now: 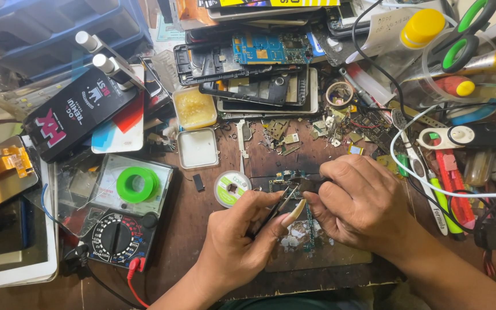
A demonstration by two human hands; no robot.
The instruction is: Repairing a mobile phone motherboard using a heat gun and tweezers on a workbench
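Left hand (242,229) grip pinching tweezers (276,208); right hand (357,201) grip pressing small green circuit board (307,225), partly hidden.

- The circuit board (294,189) lies on the bench (202,229), under both hands — left hand (242,235), right hand (363,201).
- A solder spool (232,188) sits just left of the board.
- The multimeter (120,234) lies further left, a tape roll (136,184) on it.
- Two small tins (196,129) sit behind the spool.
- Stacked phone parts (254,74) lie behind the board — scissors (466,31) far right.
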